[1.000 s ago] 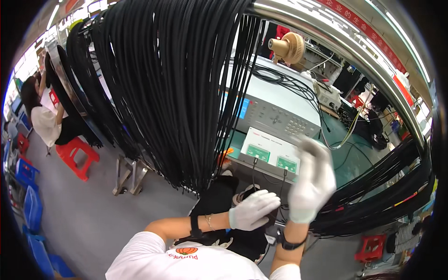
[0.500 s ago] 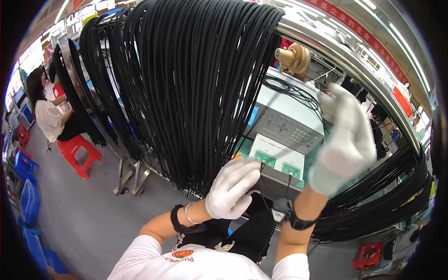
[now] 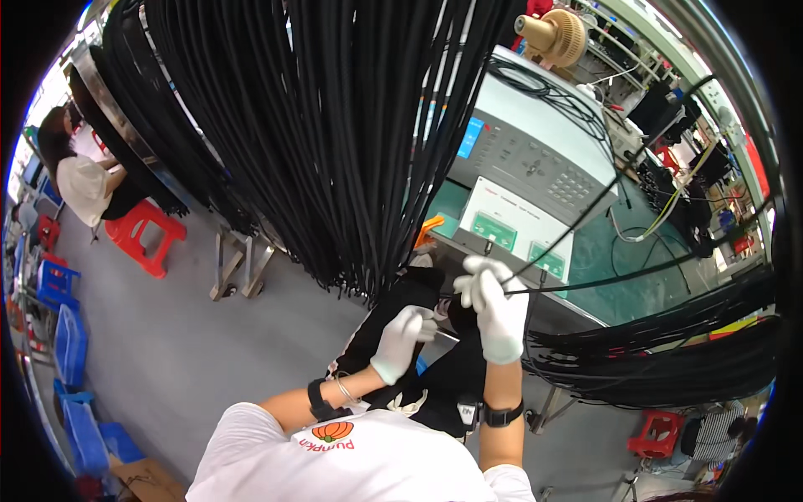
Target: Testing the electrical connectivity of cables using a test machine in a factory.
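My right hand (image 3: 495, 311), in a white glove, is closed around a black cable (image 3: 604, 285). From my fingers, strands of it stretch up and away to the right over the bench. Lower and to the left, my white-gloved left hand (image 3: 402, 343) hovers above my lap with its fingers curled together; whether anything lies between them is hidden. Just beyond my right hand stands a white test box (image 3: 520, 209) with two green panels on its front. Behind that box sits a grey instrument (image 3: 535, 151) with a keypad and a blue screen.
A thick curtain of black cables (image 3: 335, 151) hangs to my front left. More cables (image 3: 652, 360) hang in a bundle at right. A beige fan (image 3: 555, 38) and coiled black leads (image 3: 548, 92) are at the back. A person sits on a red stool (image 3: 144, 236) at far left.
My right hand has dropped from beside the instrument to in front of the test box. My left hand has drawn back from the left green panel toward my lap. The view has tilted down.
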{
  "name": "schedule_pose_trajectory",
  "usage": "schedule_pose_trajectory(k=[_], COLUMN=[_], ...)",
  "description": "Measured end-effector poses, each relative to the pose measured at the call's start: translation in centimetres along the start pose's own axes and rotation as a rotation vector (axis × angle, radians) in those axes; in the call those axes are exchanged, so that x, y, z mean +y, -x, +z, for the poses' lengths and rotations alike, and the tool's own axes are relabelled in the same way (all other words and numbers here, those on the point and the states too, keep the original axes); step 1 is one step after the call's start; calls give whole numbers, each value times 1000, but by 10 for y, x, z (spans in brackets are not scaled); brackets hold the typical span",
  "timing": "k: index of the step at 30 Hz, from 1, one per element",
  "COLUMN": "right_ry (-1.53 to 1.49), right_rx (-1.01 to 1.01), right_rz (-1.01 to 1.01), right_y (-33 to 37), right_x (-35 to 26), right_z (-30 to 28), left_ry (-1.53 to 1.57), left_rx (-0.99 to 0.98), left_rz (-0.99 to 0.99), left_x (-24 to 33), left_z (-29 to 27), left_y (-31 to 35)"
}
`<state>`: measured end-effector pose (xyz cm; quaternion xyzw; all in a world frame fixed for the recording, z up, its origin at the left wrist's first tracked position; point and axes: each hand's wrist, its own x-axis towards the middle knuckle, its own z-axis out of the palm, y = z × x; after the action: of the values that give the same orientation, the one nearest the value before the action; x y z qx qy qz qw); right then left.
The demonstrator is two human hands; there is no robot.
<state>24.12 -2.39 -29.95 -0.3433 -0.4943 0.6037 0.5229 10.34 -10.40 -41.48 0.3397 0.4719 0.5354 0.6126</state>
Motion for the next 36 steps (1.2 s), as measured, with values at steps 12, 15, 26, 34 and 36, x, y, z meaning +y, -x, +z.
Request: schedule_pose_trajectory(k=[12, 15, 26, 34, 36], right_ry=[813, 1036, 335, 119, 468], right_rx=[-544, -238, 133, 463, 638], right_rz=[-113, -209, 72, 17, -26], right_y=[99, 85, 37, 31, 18], right_x=[12, 17, 1, -30, -20], right_z=[-20, -14, -2, -58, -76], left_ry=[485, 287, -300, -55, -156], left_rx=[34, -109, -267, -45, -68], left_rz=[-400, -94, 207, 107, 70], left_x=[-34, 3, 78, 71, 72], left_z=[-9, 6, 29, 39, 44], left_y=[-62, -38, -12, -72, -87])
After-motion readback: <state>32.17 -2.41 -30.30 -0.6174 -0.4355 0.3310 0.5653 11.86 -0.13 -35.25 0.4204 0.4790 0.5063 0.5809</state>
